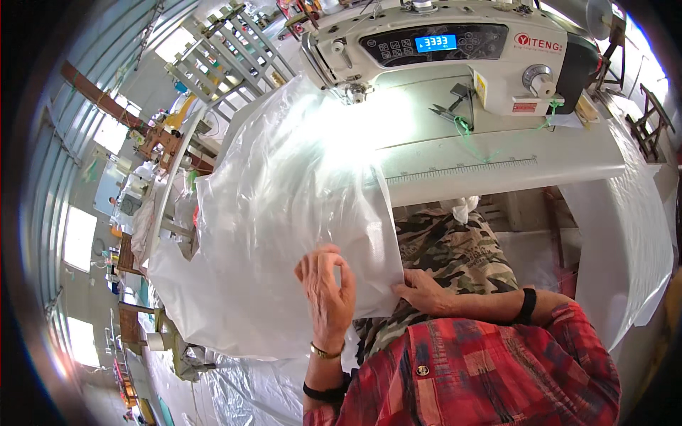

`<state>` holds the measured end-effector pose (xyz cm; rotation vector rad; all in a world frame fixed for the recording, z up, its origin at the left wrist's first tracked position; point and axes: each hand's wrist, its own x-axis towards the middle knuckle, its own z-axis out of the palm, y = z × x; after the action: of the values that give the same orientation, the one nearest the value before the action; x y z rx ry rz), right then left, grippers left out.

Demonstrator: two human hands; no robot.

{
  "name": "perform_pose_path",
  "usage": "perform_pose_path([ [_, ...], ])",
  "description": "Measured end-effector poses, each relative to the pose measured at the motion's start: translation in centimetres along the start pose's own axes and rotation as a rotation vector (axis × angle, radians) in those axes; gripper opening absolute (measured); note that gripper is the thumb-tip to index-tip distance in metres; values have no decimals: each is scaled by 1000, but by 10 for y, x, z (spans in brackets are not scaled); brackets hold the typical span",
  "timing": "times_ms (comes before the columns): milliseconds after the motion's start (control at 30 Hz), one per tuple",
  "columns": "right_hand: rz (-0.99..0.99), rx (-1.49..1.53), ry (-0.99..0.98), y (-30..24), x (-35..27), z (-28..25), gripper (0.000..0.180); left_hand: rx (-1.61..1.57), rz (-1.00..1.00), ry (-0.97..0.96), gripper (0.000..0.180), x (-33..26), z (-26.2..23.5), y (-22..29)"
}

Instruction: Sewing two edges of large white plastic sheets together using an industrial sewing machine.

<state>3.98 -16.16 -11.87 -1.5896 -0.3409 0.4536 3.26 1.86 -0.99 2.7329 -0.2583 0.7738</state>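
Observation:
A large translucent white plastic sheet (263, 277) drapes from under the sewing machine's needle area down toward my lap. My left hand (327, 295) is over the middle of the sheet, its fingers loosely bent and a gap showing beside the thumb; nothing is seen in it. At the sheet's right edge, my right hand (424, 291) pinches the plastic between thumb and fingers. The white sewing machine (455, 42) stands beyond, its lit display on and its needle head (355, 92) above the sheet. Bright lamp glare hides where needle and plastic meet.
Small dark scissors (451, 113) with green string lie on the machine bed, behind a printed ruler scale (462, 169). More white sheeting (618, 248) hangs at the right. A grey slatted rack (227, 64) stands at the far left. Clear plastic (256, 390) lies low at the left.

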Motion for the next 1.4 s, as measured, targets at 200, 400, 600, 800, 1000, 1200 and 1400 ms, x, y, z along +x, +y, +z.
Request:
perform_pose_path([
  [200,-8,-36,-48,3,0,4,28,90,-29,-30,11,-7,18,0],
  [400,56,-8,-61,13,-1,6,30,34,-84,-7,9,-23,16,-22],
  [600,3,156,322,-9,2,1,30,-245,-149,-73,10,-27,-6,-24],
  [800,-127,-43,25,-62,1,-12,27,-481,-215,-87,19,-26,-10,-13],
  [1000,222,594,-280,-50,9,13,46,-691,-376,-209,29,-30,-4,-8],
  [1200,216,526,-304,-42,10,26,27,-582,-402,-143,28,-42,2,-15],
  [1400,117,47,-274,-64,-21,29,25,-271,-102,-36,39,-28,-15,10],
])
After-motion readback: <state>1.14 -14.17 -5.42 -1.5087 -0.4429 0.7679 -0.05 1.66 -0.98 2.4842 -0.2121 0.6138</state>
